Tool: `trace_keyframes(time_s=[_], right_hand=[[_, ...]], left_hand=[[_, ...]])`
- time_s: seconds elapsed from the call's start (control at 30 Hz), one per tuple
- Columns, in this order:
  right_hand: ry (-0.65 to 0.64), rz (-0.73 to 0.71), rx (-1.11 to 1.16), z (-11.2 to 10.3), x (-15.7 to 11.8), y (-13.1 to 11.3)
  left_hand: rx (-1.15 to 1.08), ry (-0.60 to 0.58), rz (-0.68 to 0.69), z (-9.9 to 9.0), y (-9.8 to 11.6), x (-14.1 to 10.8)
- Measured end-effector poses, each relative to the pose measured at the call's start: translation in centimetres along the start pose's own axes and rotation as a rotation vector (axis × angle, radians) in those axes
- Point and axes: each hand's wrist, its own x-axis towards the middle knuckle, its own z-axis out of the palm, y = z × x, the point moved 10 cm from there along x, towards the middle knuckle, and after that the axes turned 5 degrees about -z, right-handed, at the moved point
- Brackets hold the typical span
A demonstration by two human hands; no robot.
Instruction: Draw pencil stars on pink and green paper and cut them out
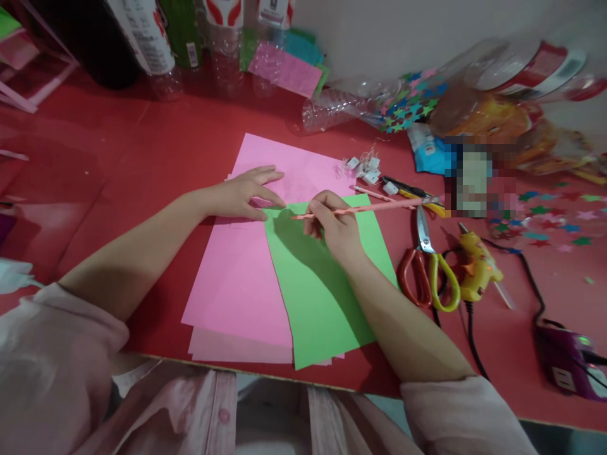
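Note:
A green sheet [327,291] lies slanted over several pink sheets [237,278] near the table's front edge. My left hand [249,193] rests with its fingers spread on the pink paper, its fingertips at the green sheet's upper left corner. A long pink pencil [379,206] is held in my right hand [334,224] above the upper part of the green sheet. The pencil's lower end points left, toward my left fingertips. Whether it touches the paper, I cannot tell.
Scissors [423,243] and a yellow glue gun [477,268] with a black cable lie to the right. Small white tags [367,169], pens, star cutouts [415,101] and plastic bottles [225,50] stand or lie toward the wall. A purple box [569,360] sits at the far right.

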Motion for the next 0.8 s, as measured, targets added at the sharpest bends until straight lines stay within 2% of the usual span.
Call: trace_keyframes(time_s=[0.2, 0.43, 0.57, 0.8], right_hand=[[-0.167, -0.071, -0.111, 0.7, 0.2, 0.0], [-0.138, -0.123, -0.192, 1.3, -0.4, -0.2], [-0.1, -0.153, -0.214, 0.8, -0.3, -0.5], [-0.133, -0.117, -0.217, 1.0, -0.2, 0.0]], left_hand=[[0.015, 0.01, -0.006, -0.1, 0.6, -0.2], [-0.012, 0.148, 0.054, -0.2, 1.7, -0.1], [-0.059, 0.129, 0.066, 0.3, 1.4, 0.1], [-0.069, 0.119, 0.072, 0.4, 0.9, 0.3]])
